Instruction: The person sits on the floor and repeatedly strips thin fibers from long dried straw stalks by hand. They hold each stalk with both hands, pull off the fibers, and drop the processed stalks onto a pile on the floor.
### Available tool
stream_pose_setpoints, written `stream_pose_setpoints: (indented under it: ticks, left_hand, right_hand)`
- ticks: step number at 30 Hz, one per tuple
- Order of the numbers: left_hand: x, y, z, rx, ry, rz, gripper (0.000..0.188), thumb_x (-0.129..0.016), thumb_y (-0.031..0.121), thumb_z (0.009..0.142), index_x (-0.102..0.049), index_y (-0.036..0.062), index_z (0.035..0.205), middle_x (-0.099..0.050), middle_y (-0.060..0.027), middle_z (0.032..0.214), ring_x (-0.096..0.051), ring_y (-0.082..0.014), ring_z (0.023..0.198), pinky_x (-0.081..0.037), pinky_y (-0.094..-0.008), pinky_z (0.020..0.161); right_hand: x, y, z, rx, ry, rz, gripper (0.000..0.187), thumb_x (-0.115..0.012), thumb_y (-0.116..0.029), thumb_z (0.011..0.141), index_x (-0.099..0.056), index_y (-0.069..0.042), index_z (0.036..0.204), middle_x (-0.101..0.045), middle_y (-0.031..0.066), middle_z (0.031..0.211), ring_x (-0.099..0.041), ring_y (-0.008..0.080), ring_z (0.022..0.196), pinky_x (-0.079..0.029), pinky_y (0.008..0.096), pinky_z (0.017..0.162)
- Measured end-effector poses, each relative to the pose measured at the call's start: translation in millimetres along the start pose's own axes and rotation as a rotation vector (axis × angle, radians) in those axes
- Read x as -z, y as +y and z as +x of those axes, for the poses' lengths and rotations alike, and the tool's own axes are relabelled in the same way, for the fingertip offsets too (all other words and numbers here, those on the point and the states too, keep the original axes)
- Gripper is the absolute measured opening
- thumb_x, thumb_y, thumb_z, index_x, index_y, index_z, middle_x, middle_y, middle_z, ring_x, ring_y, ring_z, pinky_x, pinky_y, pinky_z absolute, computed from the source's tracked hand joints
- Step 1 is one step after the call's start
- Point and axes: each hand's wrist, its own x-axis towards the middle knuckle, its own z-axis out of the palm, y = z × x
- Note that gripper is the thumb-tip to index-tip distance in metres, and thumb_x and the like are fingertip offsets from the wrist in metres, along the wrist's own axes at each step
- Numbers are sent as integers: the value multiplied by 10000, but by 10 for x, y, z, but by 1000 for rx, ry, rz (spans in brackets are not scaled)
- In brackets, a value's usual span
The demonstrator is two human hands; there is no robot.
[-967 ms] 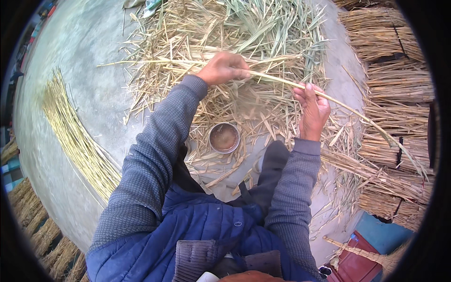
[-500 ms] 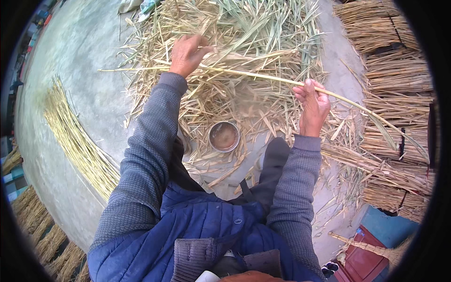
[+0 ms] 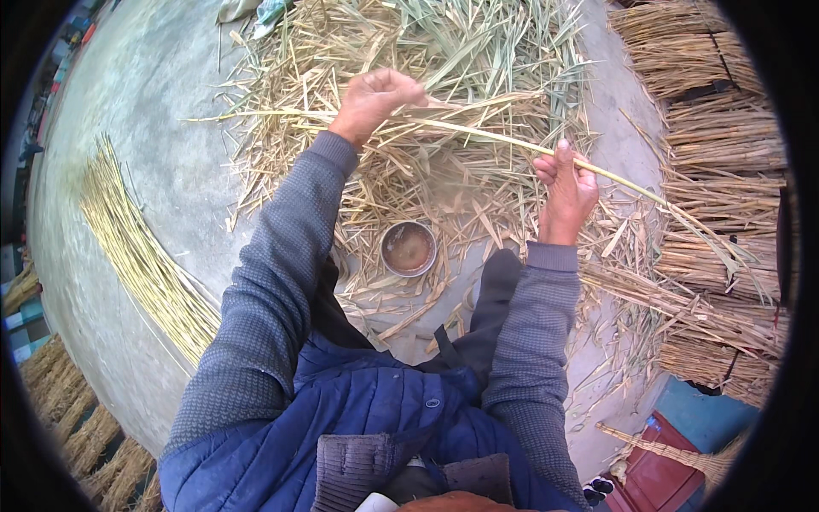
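Observation:
A long, thin yellow-green plant stalk [image 3: 482,134] stretches across in front of me, bending down at its far right, where narrow leaves [image 3: 725,247] hang from it. My right hand [image 3: 569,194] is closed round the stalk, thumb pointing up along it. Just above the stalk's left half is my left hand [image 3: 371,104], its fingers pinched together near a pale dry leaf strip. What is between those fingertips is too blurred to make out. Below both hands, a wide heap of stripped dry and green leaves [image 3: 401,183] covers the floor.
A round metal bowl [image 3: 409,249] stands by my feet among the leaf litter. On the left lies a bundle of peeled stalks [image 3: 149,264]. Tied stalk bundles [image 3: 721,149] are stacked at the right. A dark red board [image 3: 657,469] lies at lower right.
My left hand has moved to the right along the stalk, and its fingers have drawn together. The right hand keeps its hold almost in place; the stalk's leafy end has shifted slightly.

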Motion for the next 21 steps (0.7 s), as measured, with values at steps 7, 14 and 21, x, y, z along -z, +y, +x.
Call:
stream_pose_setpoints:
  ticks: [7,14,21]
  left_hand:
    - [-133,132,-16,-462,142,707,511,-781,467,800,-688,35,1056,-680,-145,1163,-577,-277,1139,-437,-424,968]
    - [-390,146,-94,-564,-149,787,163,-781,278,818,-739,129,866,-695,-17,839,-618,-212,851,-419,-353,812]
    - [40,193,-75,-318,-148,697,210,-801,274,798,-723,85,847,-712,-52,801,-652,-239,819,-458,-384,840]
  right_hand:
    - [-198,87,-142,-68,-143,50,373,-748,-259,914,-577,29,1077,-695,126,850,-704,167,693,-566,228,609]
    - [-292,164,-226,-165,-313,118,319,-691,-234,958,-570,6,1130,-698,124,981,-714,183,851,-570,251,719]
    - [-13,71,8,-142,-158,323,362,-716,-137,927,-559,45,1197,-691,141,1007,-712,183,833,-602,252,734]
